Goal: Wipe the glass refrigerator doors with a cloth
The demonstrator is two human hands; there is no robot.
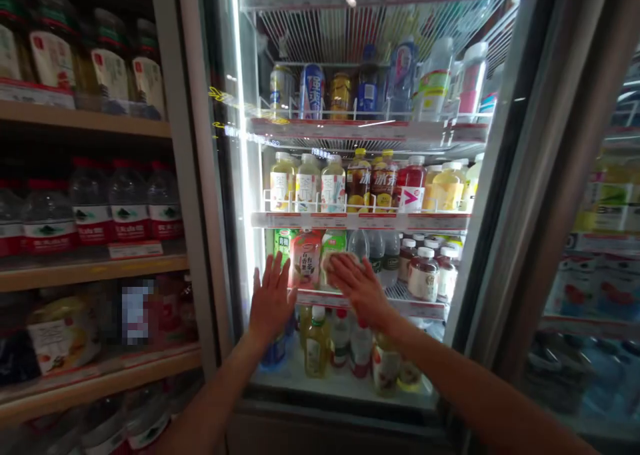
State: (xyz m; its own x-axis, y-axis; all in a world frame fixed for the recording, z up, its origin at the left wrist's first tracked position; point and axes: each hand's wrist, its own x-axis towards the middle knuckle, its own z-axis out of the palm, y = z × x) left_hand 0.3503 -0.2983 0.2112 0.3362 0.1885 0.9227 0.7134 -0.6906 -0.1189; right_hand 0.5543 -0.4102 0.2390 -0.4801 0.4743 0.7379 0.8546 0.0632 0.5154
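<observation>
My left hand (273,298) is spread against the glass door (219,195) of a lit drinks fridge, with its fingers pointing up and nothing in it. My right hand (361,288) presses a pale cloth (327,264) flat on the same glass; most of the cloth is hidden under the fingers. Behind the glass, near my hands, are a red drink carton (306,258), a green carton (283,240) and clear bottles (358,247). Below them stands a yellowish bottle (316,348) on the fridge floor.
To the left, open wooden shelves (90,268) carry several water bottles (129,201) with red caps. Inside the fridge, wire racks hold cans (312,89), tea bottles (360,181) and dark jars (424,275). A metal pillar (560,175) and another stocked fridge are at the right.
</observation>
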